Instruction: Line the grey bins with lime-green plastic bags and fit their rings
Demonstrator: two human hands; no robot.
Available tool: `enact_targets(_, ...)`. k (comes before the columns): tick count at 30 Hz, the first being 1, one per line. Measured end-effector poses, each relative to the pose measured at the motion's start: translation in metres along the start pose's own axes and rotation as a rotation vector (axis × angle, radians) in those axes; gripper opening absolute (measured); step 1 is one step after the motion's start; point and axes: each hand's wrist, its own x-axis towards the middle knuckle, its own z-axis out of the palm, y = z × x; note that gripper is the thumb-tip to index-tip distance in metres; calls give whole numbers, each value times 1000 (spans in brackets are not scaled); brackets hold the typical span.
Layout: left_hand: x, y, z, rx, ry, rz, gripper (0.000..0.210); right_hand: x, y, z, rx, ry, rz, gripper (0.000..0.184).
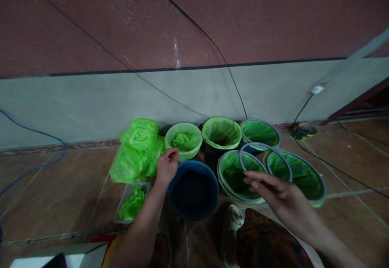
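Nearest to us is our own lap in patterned cloth [267,243], and just ahead of it on the tiled floor [60,195] stands the dark blue bucket [193,189], bare of any lining. Going from the left: a blue cable [33,154] loops over the tiles, then a heap of loose green bags [136,150] lies against the wall, with a clear tray [132,203] holding one more bag in front of it.

Our left hand [166,166] sits at the blue bucket's far rim, just below a pale green bucket [184,140] with a crumpled bag inside. Its grip is pinched narrow at the fingertips — on what we cannot tell, perhaps a thin edge of plastic. Further right stand four lined buckets in two rows, the nearer ones touching. Our right hand [279,197] hovers over the near lined bucket [237,175], fingers loose and spread, holding nothing; a grey ring [265,158] lies tilted across the rims just beyond its fingertips.

We judge the risks small but real: the ring rests loosely, so a brush from the right hand could tip it into a bucket — and the buckets stand so close that a tug on one liner might drag its neighbour.
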Motion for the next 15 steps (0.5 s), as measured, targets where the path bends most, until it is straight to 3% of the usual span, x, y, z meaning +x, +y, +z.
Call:
enact_targets(2, -1, 1, 0, 25, 8, 1, 20, 10, 23, 8, -145, -66, 61, 39)
enact_targets(4, -3, 5, -3, 37, 10, 4, 18, 16, 39, 17, -187, -252, 72, 39)
enact_targets(7, -4, 12, -20, 49, 5, -10, 18, 21, 35, 37, -230, -460, -5, 42)
enact_targets(11, -5, 1, -78, -69, 87, -140, 21, 23, -8, 76, -247, -574, -169, 45)
enact_targets(13, -14, -23, -116, -105, 183, -262, 23, 20, -30, 99, -207, -664, -240, 44)
enact_targets(15, -35, -58, -149, 5, 263, -435, 25, 16, -44, 123, -179, -729, -262, 43)
